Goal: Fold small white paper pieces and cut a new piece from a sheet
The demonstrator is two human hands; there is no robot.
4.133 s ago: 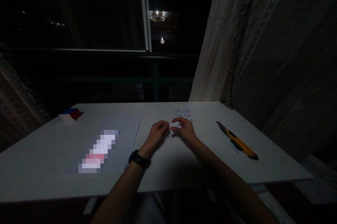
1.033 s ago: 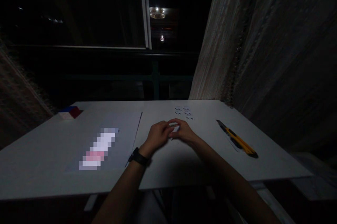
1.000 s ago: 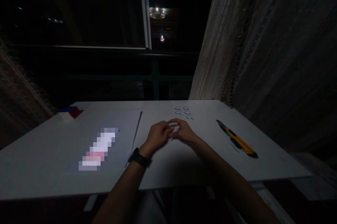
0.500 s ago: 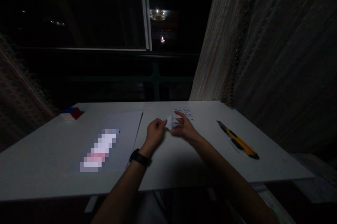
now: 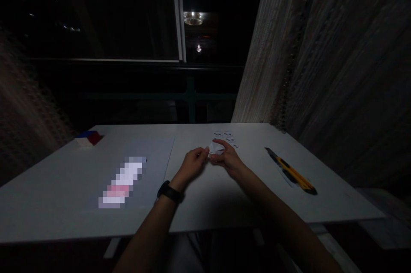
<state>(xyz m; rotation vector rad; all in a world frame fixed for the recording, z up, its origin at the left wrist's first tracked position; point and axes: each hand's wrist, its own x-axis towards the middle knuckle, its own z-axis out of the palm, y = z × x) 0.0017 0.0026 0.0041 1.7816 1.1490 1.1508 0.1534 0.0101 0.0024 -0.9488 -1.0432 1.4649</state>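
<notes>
A small piece of folded white paper [image 5: 216, 148] is held between my two hands, above the middle of the white table [image 5: 205, 204]. My left hand [image 5: 194, 161] pinches its left edge between thumb and fingers, and a dark watch sits on that wrist. On the other side, my right hand [image 5: 228, 158] grips the paper with thumb below and fingers above. Parts of the paper are hidden behind the fingers. Just beyond my right hand lie several small printed pictures [image 5: 227, 134] on the tabletop.
A yellow and black utility knife [image 5: 293, 173] lies at the right with its blade out. To the left are a pale sheet [image 5: 157, 166] with a blurred-out bright rectangle [image 5: 123, 181] on it, and a coloured cube [image 5: 89, 138]. A curtain [image 5: 257, 72] hangs behind.
Both hands have shifted slightly right with the paper. My right hand's fingers have closed in around it, and the paper now looks turned and flatter.
</notes>
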